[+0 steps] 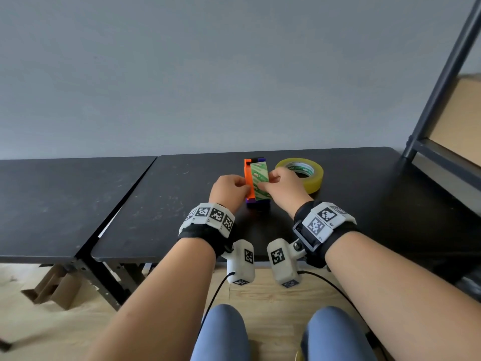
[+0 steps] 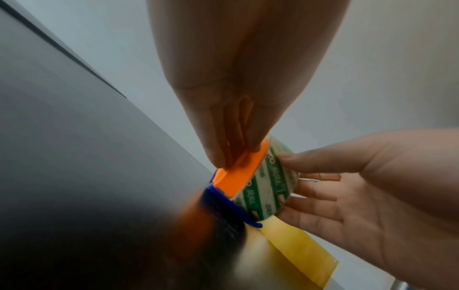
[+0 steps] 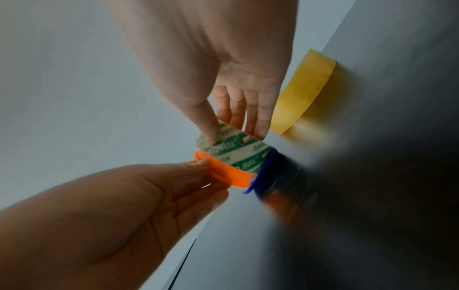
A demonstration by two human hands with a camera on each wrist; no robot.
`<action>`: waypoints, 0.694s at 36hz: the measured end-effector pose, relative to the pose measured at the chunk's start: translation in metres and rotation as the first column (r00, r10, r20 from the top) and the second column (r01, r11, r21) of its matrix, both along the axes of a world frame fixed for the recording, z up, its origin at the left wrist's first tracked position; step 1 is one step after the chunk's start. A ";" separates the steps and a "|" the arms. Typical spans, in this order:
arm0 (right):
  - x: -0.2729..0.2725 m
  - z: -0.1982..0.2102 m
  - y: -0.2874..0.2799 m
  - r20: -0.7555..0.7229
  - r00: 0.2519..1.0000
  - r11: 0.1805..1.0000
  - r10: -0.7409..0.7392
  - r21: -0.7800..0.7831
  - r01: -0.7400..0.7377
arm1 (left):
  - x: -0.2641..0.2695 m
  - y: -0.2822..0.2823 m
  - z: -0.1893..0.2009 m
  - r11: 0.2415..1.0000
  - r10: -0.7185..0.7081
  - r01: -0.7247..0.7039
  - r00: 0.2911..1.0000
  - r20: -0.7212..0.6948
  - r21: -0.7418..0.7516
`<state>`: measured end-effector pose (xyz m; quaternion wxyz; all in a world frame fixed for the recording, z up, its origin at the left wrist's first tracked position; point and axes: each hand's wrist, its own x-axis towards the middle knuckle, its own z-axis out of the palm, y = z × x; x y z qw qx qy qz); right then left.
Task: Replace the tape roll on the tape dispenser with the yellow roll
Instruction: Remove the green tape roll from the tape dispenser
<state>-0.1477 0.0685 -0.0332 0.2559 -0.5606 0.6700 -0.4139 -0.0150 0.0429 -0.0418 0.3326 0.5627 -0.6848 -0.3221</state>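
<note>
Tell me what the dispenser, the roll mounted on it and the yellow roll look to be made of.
Tape dispenser: likely moulded plastic, opaque orange and blue, smooth matte faces. Green-and-white roll: probably clear glossy film wound over a printed core, since the lettering shows through. Yellow roll: translucent yellowish film tape, shiny, with a printed core, probably cardboard. Table: dark, matte, scuffed; material unclear.

Orange-blue tape dispenser [image 1: 249,182] holding green-printed roll [image 1: 259,183], yellow roll [image 1: 304,177] flat beside
</note>
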 end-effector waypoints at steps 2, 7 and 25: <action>0.000 0.000 0.000 -0.023 1.000 1.000 -0.007 0.000 0.007 | -0.001 0.001 0.001 1.000 0.009 -0.009 1.000 0.010 -0.010; 0.003 0.001 0.001 -0.041 0.998 0.999 -0.037 -0.004 0.037 | 0.000 0.004 0.001 0.995 0.069 -0.064 0.995 0.071 -0.073; 0.005 0.011 0.011 0.044 0.995 0.996 -0.089 0.022 0.088 | -0.003 0.007 0.005 0.972 0.212 -0.193 0.966 0.150 -0.132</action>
